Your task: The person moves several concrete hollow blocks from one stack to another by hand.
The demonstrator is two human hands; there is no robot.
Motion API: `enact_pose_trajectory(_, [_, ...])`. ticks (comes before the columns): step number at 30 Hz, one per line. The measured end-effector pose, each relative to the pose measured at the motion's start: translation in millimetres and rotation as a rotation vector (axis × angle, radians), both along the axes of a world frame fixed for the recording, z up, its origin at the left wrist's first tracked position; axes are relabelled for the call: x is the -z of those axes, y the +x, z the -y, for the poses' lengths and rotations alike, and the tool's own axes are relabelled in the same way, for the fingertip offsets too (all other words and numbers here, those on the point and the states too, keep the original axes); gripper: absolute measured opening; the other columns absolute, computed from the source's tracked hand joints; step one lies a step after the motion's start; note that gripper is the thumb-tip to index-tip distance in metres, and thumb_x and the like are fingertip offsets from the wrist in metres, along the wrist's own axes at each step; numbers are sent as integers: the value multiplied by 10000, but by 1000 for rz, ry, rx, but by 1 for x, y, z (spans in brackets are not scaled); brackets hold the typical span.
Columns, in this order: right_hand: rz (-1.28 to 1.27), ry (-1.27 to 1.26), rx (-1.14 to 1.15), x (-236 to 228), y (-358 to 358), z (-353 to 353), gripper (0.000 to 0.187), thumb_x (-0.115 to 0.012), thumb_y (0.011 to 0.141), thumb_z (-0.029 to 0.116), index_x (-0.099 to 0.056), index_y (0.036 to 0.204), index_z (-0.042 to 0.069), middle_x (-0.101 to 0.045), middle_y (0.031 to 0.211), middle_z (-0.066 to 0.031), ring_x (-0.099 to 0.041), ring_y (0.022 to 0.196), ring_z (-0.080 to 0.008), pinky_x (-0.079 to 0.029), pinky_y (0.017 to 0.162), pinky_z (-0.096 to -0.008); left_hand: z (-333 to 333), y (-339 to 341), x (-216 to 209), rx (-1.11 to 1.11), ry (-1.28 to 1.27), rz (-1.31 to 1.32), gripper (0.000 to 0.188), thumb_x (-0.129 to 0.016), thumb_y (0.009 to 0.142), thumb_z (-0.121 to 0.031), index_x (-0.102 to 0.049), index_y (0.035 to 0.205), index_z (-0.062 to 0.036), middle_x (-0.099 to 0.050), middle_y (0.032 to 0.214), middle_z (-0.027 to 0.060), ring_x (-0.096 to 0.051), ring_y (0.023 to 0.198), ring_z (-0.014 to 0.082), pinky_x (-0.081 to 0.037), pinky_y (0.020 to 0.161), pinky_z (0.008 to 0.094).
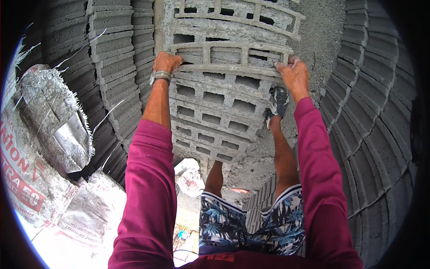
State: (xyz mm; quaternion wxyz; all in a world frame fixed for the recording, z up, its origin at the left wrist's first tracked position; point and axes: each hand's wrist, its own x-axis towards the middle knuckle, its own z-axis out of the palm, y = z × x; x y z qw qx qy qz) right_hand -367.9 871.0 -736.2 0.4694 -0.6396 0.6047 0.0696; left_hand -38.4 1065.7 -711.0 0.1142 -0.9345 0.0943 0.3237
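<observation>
A grey concrete hollow block (244,56) spans the space between my two hands, and its open cells show the blocks beneath. My left hand (166,63), with a metal-banded watch (160,77) on the wrist, is closed around its left end. At the other end, my right hand (294,75) grips the block's corner with thumb and fingers. Under and nearer than it lie rows of similar hollow blocks (226,99), their holes facing up. Another hollow block (251,20) lies just beyond. Whether the gripped block rests on those below cannot be seen.
Tall stacks of concrete blocks rise on the left (109,58) and right (363,103). Used cement bags (67,197) with frayed strands lie at the lower left. My shoe (278,101) stands on gritty ground (319,40) beside the rows. A pale crumpled bag (189,177) lies near my legs.
</observation>
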Motion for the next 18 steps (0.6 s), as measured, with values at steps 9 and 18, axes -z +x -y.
enact_pose_trajectory(9, [163,42,122,-4,-23,1,492,-738,747,194,-627,1140,-80,-703,926,-218,-693,863,-297,-524,770,-363,-49,-45,-83,-348,-625,-177,283,-697,711,-146,-675,931,32,-701,836,91,-633,746,156,-489,671,306])
enact_pose_trajectory(18, [419,396,184,-84,-121,22,397,-721,786,42,-585,1131,-101,-666,1061,-141,-630,964,-190,-492,847,-306,-17,-141,-277,-633,-763,-817,377,-736,757,-25,-660,1119,48,-704,1004,110,-673,831,169,-525,809,300])
